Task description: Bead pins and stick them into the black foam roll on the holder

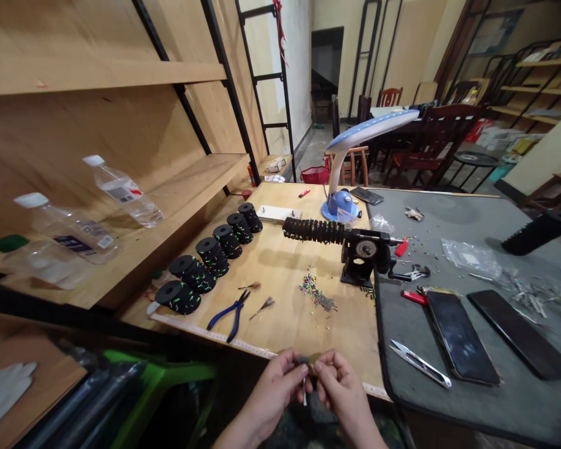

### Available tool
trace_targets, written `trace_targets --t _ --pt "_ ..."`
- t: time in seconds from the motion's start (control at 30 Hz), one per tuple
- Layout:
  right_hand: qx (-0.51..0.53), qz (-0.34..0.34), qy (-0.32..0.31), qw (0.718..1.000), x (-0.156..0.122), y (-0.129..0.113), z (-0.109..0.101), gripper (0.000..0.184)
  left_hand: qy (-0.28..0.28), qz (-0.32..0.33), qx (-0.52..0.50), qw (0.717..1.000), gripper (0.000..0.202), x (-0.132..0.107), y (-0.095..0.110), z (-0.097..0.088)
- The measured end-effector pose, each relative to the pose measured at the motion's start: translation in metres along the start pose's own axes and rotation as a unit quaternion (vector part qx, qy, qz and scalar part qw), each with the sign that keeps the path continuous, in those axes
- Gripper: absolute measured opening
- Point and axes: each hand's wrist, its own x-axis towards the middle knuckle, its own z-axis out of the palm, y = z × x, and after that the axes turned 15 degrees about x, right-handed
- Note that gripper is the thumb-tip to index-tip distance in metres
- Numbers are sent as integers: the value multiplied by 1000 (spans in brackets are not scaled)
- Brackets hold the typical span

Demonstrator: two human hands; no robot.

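- Head view, looking down past the near edge of a pale plywood surface [280, 268], with both hands low and close together just off that edge.
- Left grip [273, 386]: narrow, thumb and fingertips pinched on a small dark grey piece [303, 360], its exact form too small to tell.
- Right grip [343, 390]: equally narrow, fingertips closed on the same piece from the opposite side.
- Below that piece, a thin white stem [304, 395], long axis almost vertical, pointing down, nearer the left grip than the right.
- Ahead of the hands on the surface: blue-handled steel pliers [229, 317] and a scattered heap of multicoloured beads [315, 293].
- Farther along: a row of black spools flecked with green and yellow [210, 255], and a black cast-metal winder carrying a dark bristly coil [313, 230].
- To the right, a grey mat [449, 237] bearing steel thread snips [421, 363].
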Motion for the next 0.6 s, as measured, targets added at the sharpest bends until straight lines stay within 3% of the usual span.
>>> trace_targets --t 0.6 --pt "6 19 -19 1000 -1 4 -1 54 -34 24 27 999 31 -3 -7 5"
